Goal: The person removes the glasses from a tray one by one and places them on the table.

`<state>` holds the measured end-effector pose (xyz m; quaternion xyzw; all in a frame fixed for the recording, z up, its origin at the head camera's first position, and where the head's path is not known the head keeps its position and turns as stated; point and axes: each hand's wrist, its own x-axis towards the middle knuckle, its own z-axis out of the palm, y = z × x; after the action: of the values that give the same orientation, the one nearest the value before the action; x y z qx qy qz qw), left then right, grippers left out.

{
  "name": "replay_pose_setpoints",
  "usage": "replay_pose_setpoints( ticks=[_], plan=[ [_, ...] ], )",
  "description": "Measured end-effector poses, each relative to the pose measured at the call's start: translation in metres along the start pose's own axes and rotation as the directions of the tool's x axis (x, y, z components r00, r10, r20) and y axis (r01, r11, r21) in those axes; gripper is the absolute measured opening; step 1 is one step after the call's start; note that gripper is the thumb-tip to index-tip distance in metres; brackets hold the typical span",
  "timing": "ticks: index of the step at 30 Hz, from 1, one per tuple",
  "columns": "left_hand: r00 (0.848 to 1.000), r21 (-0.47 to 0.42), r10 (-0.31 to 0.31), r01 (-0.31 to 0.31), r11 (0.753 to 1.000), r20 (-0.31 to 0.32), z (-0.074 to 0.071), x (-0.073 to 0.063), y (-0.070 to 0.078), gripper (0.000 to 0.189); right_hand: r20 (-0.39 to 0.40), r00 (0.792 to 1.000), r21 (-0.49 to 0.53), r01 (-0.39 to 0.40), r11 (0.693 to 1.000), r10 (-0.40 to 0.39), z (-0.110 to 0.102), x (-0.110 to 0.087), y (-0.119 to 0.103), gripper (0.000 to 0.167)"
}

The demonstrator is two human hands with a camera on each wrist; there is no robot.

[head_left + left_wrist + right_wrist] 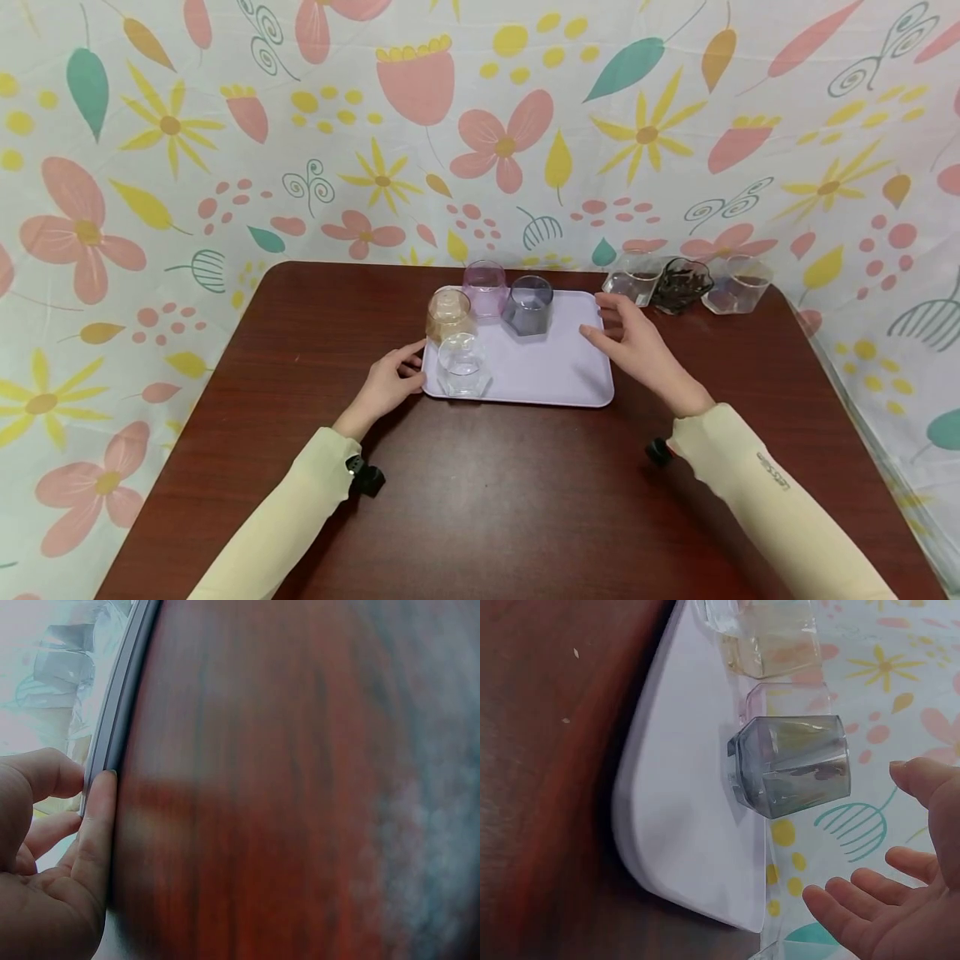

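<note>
A pale lilac tray (pixel 543 371) lies on the table and carries an amber glass (pixel 448 315), a pink glass (pixel 485 292), a smoky grey glass (pixel 528 310) and a clear glass (pixel 463 372). At its left edge my left hand (pixel 386 385) pinches the rim between thumb and fingers. My right hand (pixel 643 348) hovers by the tray's right edge, fingers spread and holding nothing. In the right wrist view, the grey glass (pixel 795 765) stands upright on the tray (pixel 690 765), a gap away from that hand.
Behind my right hand, near the table's back edge, stand a clear glass (pixel 632 282), a dark glass (pixel 681 287) and another clear glass (pixel 737 287). A flowered cloth (pixel 315 125) hangs behind the brown table (pixel 480 500).
</note>
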<state>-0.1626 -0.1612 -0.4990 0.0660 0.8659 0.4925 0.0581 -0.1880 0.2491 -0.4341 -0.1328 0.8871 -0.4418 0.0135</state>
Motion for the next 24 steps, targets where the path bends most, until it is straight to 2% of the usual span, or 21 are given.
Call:
replay_pose_setpoints(
  ticks=[7,12,16,24],
  plan=[
    [1.000,-0.031,-0.010,0.010,0.999,-0.002,0.001,0.001,0.000,0.065,0.074,0.996,0.003,-0.053,0.999,0.053,0.001,0.025,-0.004,0.079],
    [1.000,-0.025,-0.005,0.005,1.000,0.005,0.001,0.000,0.000,0.065,0.078,0.993,0.002,-0.091,0.996,0.091,0.005,0.037,-0.004,0.087],
    [1.000,-0.032,-0.008,0.008,0.999,0.000,0.001,0.000,-0.001,0.065,0.084,0.992,0.003,-0.096,0.995,0.096,0.012,0.048,-0.001,0.090],
    [1.000,-0.030,-0.010,0.010,0.999,0.006,0.001,0.000,0.001,0.065,0.155,0.983,-0.027,-0.094,0.995,0.097,0.029,0.069,0.005,0.104]
  ],
)
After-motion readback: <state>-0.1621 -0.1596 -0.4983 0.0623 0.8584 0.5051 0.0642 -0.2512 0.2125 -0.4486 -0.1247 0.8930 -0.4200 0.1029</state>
